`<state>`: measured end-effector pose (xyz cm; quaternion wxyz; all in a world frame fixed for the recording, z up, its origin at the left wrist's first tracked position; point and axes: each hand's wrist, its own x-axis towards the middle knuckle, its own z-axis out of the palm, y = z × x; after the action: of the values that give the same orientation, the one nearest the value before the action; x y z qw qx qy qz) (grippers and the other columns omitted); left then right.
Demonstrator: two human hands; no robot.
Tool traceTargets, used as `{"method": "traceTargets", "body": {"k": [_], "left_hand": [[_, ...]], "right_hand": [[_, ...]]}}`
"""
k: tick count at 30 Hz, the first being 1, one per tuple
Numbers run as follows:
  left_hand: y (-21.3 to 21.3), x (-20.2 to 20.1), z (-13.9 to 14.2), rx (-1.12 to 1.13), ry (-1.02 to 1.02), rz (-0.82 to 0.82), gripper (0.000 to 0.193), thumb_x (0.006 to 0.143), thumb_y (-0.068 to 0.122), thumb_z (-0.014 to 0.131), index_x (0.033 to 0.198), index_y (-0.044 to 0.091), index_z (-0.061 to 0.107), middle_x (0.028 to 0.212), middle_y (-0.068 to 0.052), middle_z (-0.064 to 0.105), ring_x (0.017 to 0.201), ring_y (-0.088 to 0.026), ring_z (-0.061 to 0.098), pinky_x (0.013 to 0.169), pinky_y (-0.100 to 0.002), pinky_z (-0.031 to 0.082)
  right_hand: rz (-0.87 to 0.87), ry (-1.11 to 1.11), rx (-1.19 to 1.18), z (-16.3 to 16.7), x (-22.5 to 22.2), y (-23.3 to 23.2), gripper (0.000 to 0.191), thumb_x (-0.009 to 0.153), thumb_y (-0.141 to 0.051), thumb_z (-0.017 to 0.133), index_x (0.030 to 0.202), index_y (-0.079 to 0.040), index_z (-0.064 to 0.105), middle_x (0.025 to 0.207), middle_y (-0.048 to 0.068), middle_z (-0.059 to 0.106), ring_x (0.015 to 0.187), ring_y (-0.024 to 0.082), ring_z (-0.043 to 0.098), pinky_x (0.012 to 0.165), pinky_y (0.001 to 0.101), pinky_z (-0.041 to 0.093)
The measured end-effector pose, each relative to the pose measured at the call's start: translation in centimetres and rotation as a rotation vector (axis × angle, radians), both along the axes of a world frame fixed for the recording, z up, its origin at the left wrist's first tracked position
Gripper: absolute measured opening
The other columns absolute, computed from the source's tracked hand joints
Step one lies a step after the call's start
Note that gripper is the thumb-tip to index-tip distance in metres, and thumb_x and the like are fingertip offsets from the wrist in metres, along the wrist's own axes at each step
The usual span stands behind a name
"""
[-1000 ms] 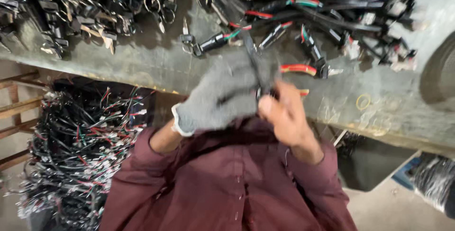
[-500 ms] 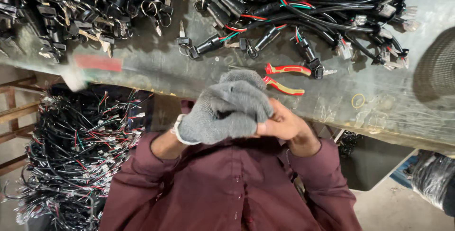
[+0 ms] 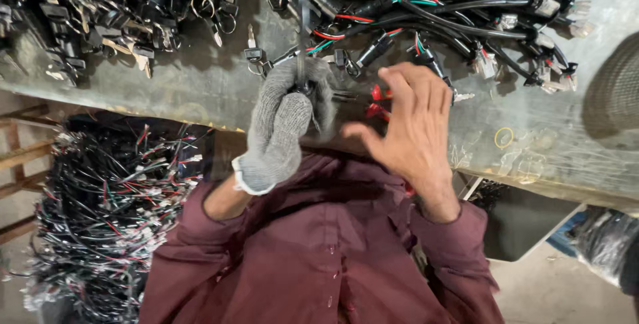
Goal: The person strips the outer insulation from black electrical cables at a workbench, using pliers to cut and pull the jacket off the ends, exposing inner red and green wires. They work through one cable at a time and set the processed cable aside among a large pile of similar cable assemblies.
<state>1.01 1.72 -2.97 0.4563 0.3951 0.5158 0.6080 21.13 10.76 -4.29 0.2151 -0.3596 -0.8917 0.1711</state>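
The left hand (image 3: 286, 124) wears a grey knitted glove and is closed in a fist around a thin dark strap (image 3: 303, 24), which looks like a cable tie. The strap stands upright from the top of the fist and rises over the desk (image 3: 200, 91) toward its far edge. The right hand (image 3: 409, 121) is bare and holds nothing. Its fingers are spread apart and the palm faces the gloved hand. The two hands are near each other but do not touch.

Both hands are above the near edge of the grey desk, about at its middle. Behind the right hand, partly hidden by it, a tool with red handles (image 3: 377, 101) lies on the desk; I cannot tell exactly what tool it is. On the far part of the desk lies a big bundle of black cables with red and green wires and small white connectors (image 3: 459, 11), spreading toward the far right corner. Toward the far left corner there is a heap of black switch parts with metal keys and rings (image 3: 120, 4). A small yellow ring (image 3: 504, 138) lies on the desk to the right of the bare hand.

Below the desk, at the left, a large pile of thin black, red and white wires (image 3: 100, 211) lies next to the person's dark red shirt (image 3: 319, 244).
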Motion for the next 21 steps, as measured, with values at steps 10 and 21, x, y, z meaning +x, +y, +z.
{"method": "traceTargets", "body": {"k": [10,21], "left_hand": [[0.6,0.0,3.6,0.173,0.102,-0.327,0.031,0.118,0.021,0.053,0.143,0.002,0.052,0.116,-0.008,0.061,0.103,-0.016,0.061,0.094,-0.028,0.052],[-2.0,1.2,3.6,0.448,1.308,-0.223,0.029,0.079,-0.01,0.06,0.107,-0.011,0.067,0.101,-0.021,0.07,0.095,-0.034,0.066,0.086,-0.049,0.056]], "right_hand": [[-0.15,0.502,-0.698,-2.7,2.9,-0.9,0.037,0.098,-0.023,0.077,0.121,-0.001,0.058,0.123,0.011,0.062,0.113,0.025,0.067,0.113,0.0513,0.048],[0.105,0.176,-0.178,3.8,-1.2,1.4,0.031,0.086,-0.018,0.086,0.092,-0.003,0.06,0.095,0.015,0.064,0.089,0.031,0.066,0.068,0.0407,0.052]]}}
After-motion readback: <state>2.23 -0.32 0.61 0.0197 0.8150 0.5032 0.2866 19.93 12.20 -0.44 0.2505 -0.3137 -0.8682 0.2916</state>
